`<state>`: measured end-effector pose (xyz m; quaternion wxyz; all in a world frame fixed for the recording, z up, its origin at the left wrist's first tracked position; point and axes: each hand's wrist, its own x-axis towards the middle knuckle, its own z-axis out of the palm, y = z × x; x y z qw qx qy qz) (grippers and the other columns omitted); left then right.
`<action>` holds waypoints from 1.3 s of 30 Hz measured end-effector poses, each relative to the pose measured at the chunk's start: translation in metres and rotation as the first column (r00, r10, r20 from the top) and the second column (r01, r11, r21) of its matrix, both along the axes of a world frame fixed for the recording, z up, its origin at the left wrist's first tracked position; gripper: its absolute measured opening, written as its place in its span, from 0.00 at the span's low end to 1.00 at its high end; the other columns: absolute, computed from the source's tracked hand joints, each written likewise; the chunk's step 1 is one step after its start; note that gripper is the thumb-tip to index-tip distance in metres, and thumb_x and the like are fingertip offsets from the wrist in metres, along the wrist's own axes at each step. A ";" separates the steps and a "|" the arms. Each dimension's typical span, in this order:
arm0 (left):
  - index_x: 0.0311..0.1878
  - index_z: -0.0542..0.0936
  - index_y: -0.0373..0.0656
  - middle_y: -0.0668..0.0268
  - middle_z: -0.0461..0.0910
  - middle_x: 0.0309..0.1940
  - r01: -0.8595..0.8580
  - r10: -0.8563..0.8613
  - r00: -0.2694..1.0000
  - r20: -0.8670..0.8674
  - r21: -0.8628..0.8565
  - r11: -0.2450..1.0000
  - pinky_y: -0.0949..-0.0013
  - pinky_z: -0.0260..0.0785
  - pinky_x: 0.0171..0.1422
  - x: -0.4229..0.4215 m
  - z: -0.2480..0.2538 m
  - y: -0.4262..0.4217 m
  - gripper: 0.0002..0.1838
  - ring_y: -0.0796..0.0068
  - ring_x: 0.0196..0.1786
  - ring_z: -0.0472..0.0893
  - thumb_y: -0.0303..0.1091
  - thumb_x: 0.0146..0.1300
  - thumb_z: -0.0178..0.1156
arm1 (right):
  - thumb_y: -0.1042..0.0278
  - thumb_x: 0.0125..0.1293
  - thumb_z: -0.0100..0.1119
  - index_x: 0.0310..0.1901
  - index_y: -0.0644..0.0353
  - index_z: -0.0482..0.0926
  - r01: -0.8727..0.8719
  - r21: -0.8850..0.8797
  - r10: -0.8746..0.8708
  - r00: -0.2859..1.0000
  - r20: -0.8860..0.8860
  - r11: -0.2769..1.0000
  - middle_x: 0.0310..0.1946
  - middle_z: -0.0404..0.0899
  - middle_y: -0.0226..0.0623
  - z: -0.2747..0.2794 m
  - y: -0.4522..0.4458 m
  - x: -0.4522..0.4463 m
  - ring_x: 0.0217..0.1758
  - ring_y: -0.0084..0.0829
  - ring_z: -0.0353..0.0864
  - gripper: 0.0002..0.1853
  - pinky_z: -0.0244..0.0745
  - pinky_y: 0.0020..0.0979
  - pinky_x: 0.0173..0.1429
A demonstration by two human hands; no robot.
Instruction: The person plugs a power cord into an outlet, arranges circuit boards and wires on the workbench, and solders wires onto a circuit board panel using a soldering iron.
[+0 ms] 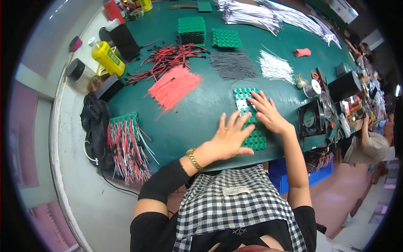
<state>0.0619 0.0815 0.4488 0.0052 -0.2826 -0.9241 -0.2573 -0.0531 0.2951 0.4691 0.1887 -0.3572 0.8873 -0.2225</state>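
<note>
Handling of the green board (259, 142) beneath the grip seems in hand, left hand (228, 136) and right hand (270, 116) both spread, any next shift calling for light, even fingertips.

Green worktable (168, 134), pinkish floor (329, 189) at right, mauve panels (27, 134) and pale framing (44, 105) at left, bright light (397, 90)

The view was fairly bright, with soft, diffuse light across the tabletop (168, 134) and a pale sheen near its middle. Shadows were faint. A small lamp (397, 90) glared white at the far right. Fisheye distortion bowed the outer areas, and black filled the corners. The distant background at right was small and indistinct.
</note>
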 end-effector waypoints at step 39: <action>0.69 0.59 0.36 0.42 0.55 0.69 -0.559 0.560 0.825 -0.070 -0.243 0.793 0.44 0.51 0.73 -0.056 -0.018 -0.118 0.48 0.41 0.73 0.54 0.58 0.54 0.66 | 0.45 0.62 0.59 0.69 0.45 0.64 0.191 0.051 -0.161 0.921 -0.354 0.980 0.74 0.51 0.48 -0.010 -0.043 0.060 0.77 0.58 0.44 0.35 0.44 0.68 0.70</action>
